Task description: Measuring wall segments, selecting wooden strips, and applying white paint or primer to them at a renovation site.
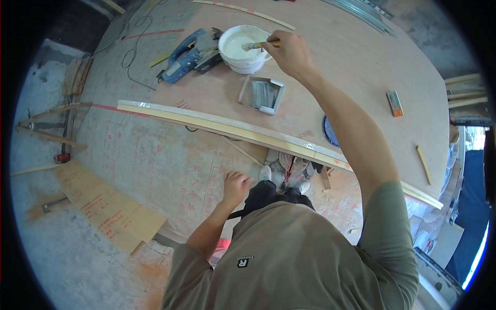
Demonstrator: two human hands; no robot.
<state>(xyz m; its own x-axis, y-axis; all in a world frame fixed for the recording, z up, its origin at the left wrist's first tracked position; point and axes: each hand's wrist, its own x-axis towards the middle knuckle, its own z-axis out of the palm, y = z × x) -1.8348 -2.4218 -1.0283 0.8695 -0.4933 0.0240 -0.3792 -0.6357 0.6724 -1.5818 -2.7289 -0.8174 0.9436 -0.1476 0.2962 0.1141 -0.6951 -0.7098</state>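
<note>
My right hand (290,51) is closed around the handle of a paintbrush (251,46). The bristles hang over the white bucket (244,66), which holds a white liquid. Down at my side, beyond the table's near edge, my left hand (236,187) hangs with loosely bent fingers and nothing visible in it. A long pale wooden strip (217,120) lies along the near edge of the table, with a whitish wet-looking film on its upper face. Just below the bucket stands an open small box of metal staples (263,94).
A blue power tool (183,59) lies left of the bucket. My right forearm partly covers a round blue object (329,132). On the table's right are a small box (394,103) and a short wooden stick (423,164). Metal channels (361,15) lie at the back; a board (106,206) is on the floor.
</note>
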